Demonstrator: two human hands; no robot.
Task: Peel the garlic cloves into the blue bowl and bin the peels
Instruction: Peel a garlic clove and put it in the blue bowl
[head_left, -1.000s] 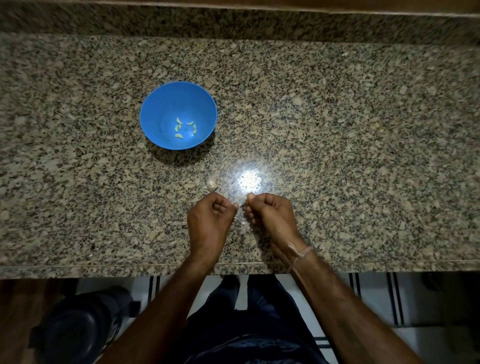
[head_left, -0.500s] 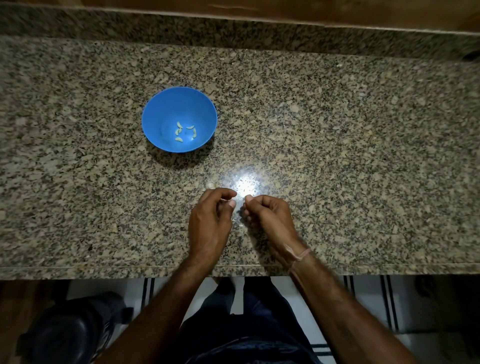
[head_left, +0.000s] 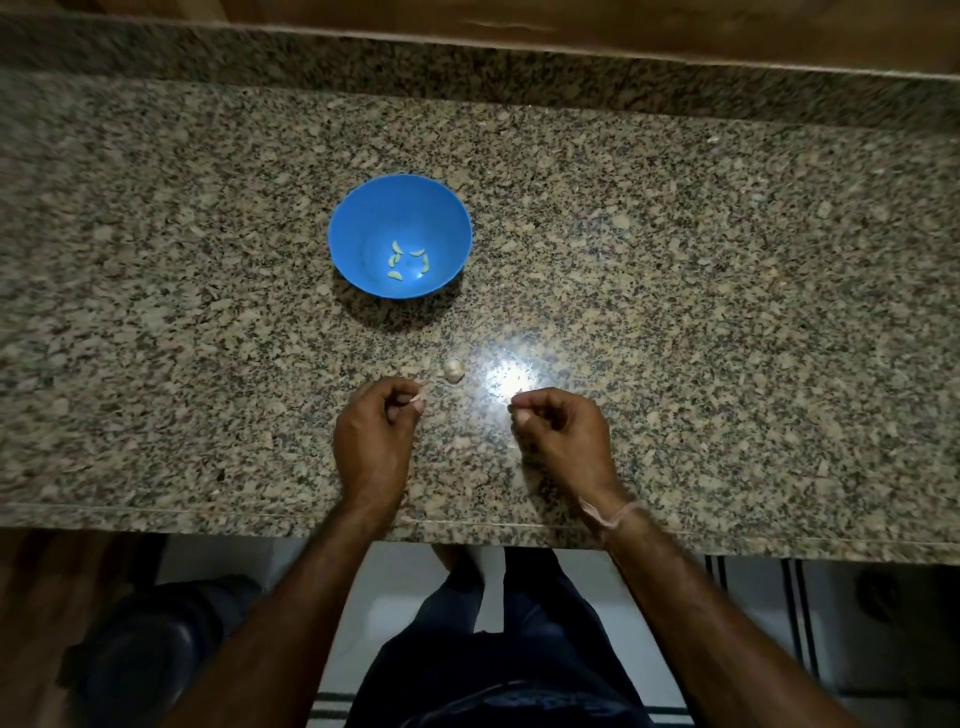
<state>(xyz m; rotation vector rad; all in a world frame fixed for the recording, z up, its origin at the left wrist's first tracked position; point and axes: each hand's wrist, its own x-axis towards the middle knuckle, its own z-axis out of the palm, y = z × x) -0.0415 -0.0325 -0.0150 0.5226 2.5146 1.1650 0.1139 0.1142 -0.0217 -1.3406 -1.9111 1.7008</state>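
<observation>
The blue bowl (head_left: 358, 208) stands on the granite counter (head_left: 675, 260) with several peeled garlic cloves (head_left: 408, 260) at its bottom. A small unpeeled garlic piece (head_left: 453, 370) lies on the counter just beyond my hands. My left hand (head_left: 374, 436) has curled fingers and pinches a small pale garlic clove at its fingertips. To the right, apart from it, my right hand (head_left: 563, 434) is curled too and pinches a tiny pale scrap that looks like peel. Both hands hover low over the counter near its front edge.
A bright light glare (head_left: 506, 374) sits on the counter between my hands. A dark round bin (head_left: 140, 654) stands on the floor below the counter's front edge, at the left. A raised granite ledge (head_left: 467, 67) runs along the back.
My hands were together at the fingertips; now they have pulled apart, left hand to the left and right hand to the right. The loose garlic piece shows again between them.
</observation>
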